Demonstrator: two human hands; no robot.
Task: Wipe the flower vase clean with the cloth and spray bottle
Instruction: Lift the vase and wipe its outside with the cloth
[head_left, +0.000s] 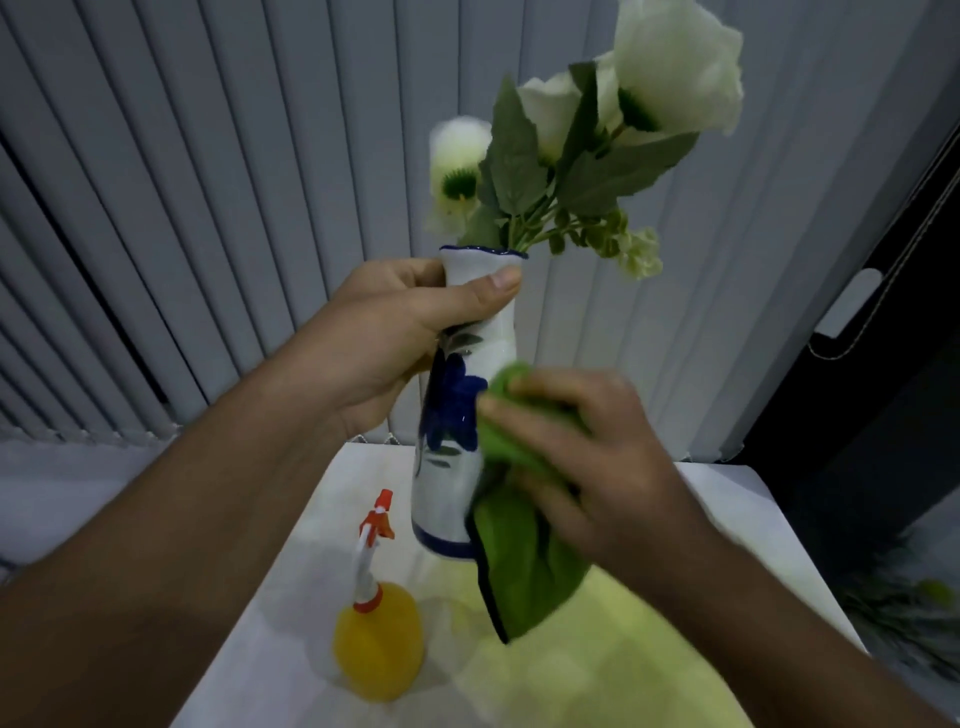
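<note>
A tall white vase (451, 483) with a blue flower pattern and blue rim is held in the air above the table, tilted slightly. White artificial flowers (670, 73) with green leaves stick out of its mouth. My left hand (395, 332) grips the vase's neck just under the rim. My right hand (587, 452) presses a green cloth (524, 566) against the vase's right side; the cloth's loose end hangs below the hand. A yellow spray bottle (378, 639) with a white and orange trigger head stands on the table below, to the left of the vase.
The small white table (291, 597) lies below, with a pale yellow cloth (597, 670) spread on its right part. Grey vertical blinds (208, 208) fill the background. A dark object (893, 364) stands at the right, with greenery (909, 618) low beside the table.
</note>
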